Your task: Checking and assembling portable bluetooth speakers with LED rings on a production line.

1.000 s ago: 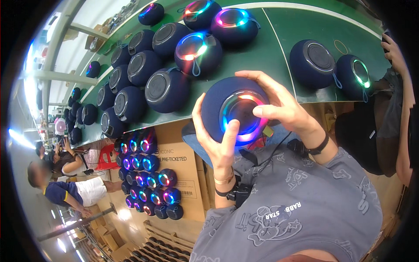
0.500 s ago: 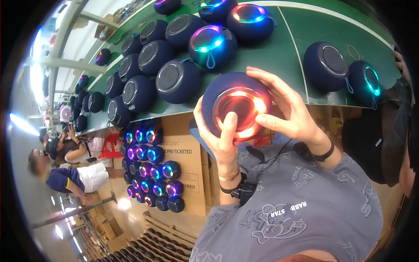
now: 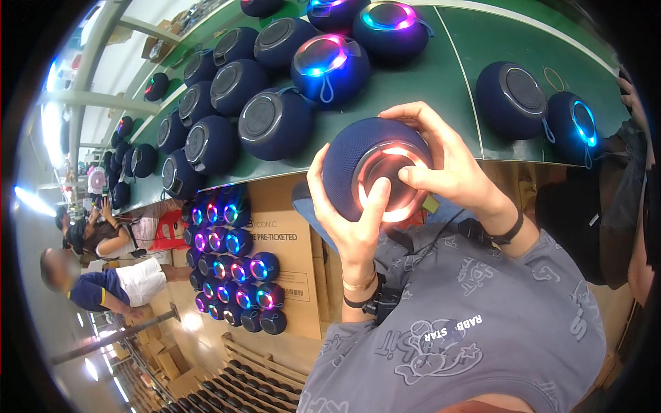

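A round navy speaker is held between my two hands, its lit ring glowing pinkish white and turned toward my right and down. My left hand wraps its left and lower side, thumb lying over the dark centre of the face. Around the far right side curl the fingers of my right hand, whose thumb also reaches onto the face inside the ring. Just beyond, a speaker with a blue-pink ring and a strap loop stands on the green table. Its unlit neighbour sits to the left.
More navy speakers, lit and unlit, fill the table's left side; an unlit speaker and a blue-lit one stand at right. Lit speakers lie in rows beside a cardboard box below the table. Other people are at left and at the right edge.
The held speaker has tilted, its lit face turning to the right. My right thumb has moved inward over the face, closer to my left thumb. The ring has paled from orange-red.
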Demonstrator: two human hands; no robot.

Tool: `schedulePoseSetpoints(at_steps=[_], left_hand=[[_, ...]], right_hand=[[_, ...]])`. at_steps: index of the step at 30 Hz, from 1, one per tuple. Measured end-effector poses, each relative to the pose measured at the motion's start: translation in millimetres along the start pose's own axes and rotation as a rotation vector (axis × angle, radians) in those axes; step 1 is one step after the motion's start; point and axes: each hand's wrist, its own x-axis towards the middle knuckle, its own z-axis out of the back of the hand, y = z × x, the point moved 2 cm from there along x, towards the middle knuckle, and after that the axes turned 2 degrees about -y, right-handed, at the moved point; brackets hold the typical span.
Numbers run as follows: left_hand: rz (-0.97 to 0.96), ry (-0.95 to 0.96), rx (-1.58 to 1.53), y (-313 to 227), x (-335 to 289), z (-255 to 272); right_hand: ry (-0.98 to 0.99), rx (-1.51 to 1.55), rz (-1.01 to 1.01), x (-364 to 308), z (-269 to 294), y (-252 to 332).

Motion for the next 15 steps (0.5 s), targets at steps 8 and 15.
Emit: schedulePoseSetpoints(at_steps=[8, 15], left_hand=[[-0.005, 0.038, 0.041, -3, 19, 0], [0.033, 0.085, 0.023, -6, 19, -8]], right_hand=[[0.043, 0.128, -0.023, 6, 7, 2], [0.029, 0.013, -0.002, 4, 14, 1]])
